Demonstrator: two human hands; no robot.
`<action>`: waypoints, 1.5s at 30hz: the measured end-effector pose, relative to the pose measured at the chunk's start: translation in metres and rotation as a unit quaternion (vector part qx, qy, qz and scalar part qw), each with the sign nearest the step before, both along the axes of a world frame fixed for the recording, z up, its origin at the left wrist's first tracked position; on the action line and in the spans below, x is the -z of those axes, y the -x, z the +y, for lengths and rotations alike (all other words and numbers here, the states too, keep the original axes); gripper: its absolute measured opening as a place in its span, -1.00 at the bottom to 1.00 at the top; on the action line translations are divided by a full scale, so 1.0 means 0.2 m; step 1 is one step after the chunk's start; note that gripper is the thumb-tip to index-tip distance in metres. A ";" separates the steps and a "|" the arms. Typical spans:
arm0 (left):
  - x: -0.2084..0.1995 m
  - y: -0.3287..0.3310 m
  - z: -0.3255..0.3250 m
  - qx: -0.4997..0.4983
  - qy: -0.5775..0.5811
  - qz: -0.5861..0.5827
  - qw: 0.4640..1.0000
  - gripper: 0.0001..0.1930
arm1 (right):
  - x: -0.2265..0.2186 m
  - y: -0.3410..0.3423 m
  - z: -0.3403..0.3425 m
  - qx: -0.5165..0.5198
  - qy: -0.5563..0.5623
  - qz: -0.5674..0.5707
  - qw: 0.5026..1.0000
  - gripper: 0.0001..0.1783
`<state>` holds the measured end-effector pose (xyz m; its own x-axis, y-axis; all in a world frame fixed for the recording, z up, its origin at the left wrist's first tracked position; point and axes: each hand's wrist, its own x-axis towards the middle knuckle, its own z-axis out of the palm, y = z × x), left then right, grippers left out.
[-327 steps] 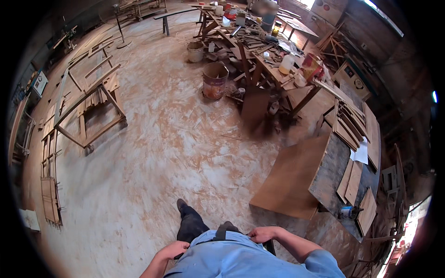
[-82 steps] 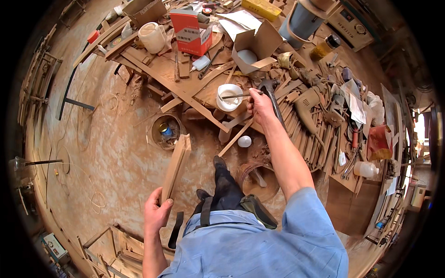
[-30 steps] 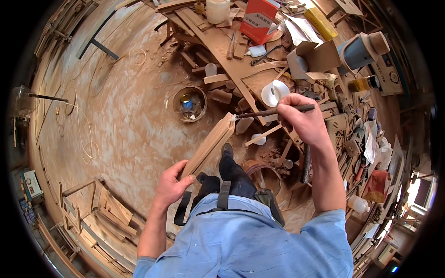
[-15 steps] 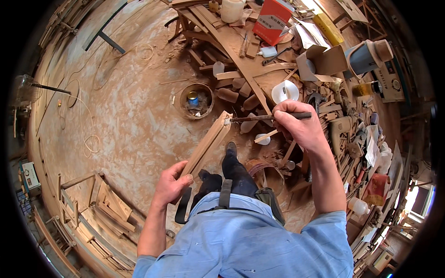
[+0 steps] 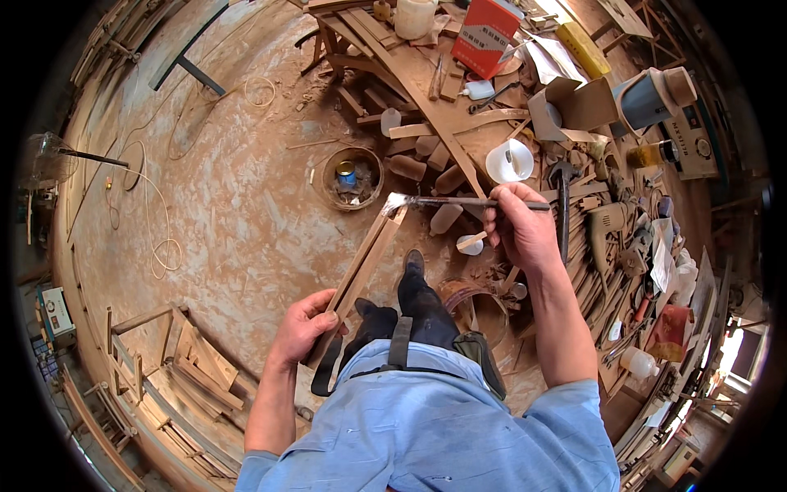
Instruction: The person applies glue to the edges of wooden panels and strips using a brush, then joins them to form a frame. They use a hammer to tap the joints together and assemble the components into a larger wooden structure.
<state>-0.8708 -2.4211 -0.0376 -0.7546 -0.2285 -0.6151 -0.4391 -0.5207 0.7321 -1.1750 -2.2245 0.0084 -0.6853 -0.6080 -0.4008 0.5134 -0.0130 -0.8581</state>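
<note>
My left hand point(image 5: 305, 330) is closed round the lower end of a long wooden piece point(image 5: 361, 266) with a groove down its length. The piece slants up and to the right. In my right hand point(image 5: 523, 221) is a thin dark brush point(image 5: 459, 201), its handle pinched between thumb and fingers. White paste covers the brush's tip, which touches the top end of the wooden piece. Just beyond my right hand, a white plastic tub point(image 5: 509, 161) stands at the bench edge.
A cluttered workbench point(image 5: 447, 135) runs along the right, with a hammer point(image 5: 562, 205), a red can point(image 5: 488, 37), a cardboard box point(image 5: 570, 111) and tools. On the floor ahead stands a round bin point(image 5: 352, 178) with a blue can inside. Wooden frames point(image 5: 193, 369) lie at lower left.
The brush has moved slightly left and up, onto the end face of the wooden piece, and its tip shows more white. The piece has tilted a little, and my right hand has lowered.
</note>
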 end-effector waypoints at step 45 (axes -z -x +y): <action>0.02 -0.02 0.03 -0.024 0.002 0.004 1.000 -0.51 | 0.13 -0.15 0.10 0.029 0.087 -0.012 0.996 -0.86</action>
